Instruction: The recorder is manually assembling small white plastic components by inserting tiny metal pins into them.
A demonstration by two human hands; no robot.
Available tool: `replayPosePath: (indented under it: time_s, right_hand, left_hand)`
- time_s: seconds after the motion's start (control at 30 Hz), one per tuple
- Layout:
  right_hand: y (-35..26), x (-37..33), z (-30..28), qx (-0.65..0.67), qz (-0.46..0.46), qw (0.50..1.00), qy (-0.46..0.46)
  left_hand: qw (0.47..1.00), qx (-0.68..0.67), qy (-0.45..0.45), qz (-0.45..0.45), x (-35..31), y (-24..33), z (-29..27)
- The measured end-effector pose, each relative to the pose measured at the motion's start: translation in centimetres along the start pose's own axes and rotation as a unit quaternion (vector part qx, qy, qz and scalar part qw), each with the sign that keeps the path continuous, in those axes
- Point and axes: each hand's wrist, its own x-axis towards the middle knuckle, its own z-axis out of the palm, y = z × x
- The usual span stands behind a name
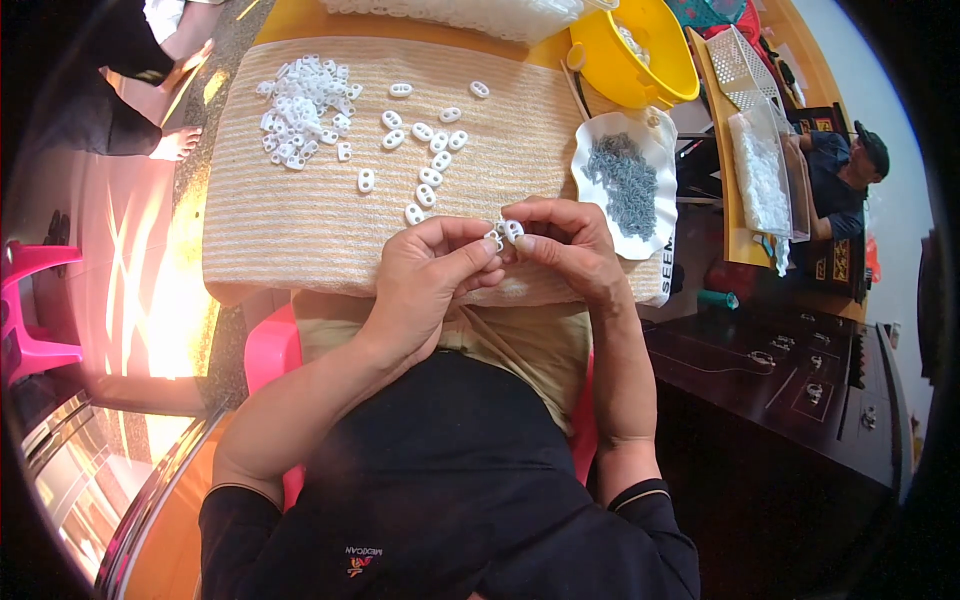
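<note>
My left hand point(435, 275) pinches a small white plastic piece point(495, 238) between thumb and fingertips, near the front edge of the cloth. Touching it or very close is a white oval two-hole piece point(514, 230), gripped by the thumb and index finger of my right hand point(572, 248). Whether the two pieces are joined cannot be made out. Just beyond my hands, several similar white oval pieces point(430, 177) lie scattered on the striped cloth point(300, 220). A pile of small white plastic pieces point(308, 105) sits at the far left.
Right of my hands, a white wavy-edged tray point(590, 190) holds many small grey parts point(630, 185). Behind it stands a yellow bucket point(682, 62). A clear bag of white pieces point(460, 12) lies along the far edge. Another person point(835, 170) sits at the far right.
</note>
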Motion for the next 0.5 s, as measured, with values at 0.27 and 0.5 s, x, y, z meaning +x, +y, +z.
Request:
replayPosePath:
  time_s: [0.27, 0.5]
  right_hand:
    - [-0.57, 0.02, 0.56, 0.028, -0.007, 0.999, -0.019]
    - [-0.71, 0.01, 0.76, 0.014, 0.004, 1.000, -0.021]
  left_hand:
    - [1.000, -0.003, -0.008, -0.001, -0.10, 0.15, 0.10]
    - [1.000, -0.004, -0.012, -0.002, -0.06, 0.02, -0.05]
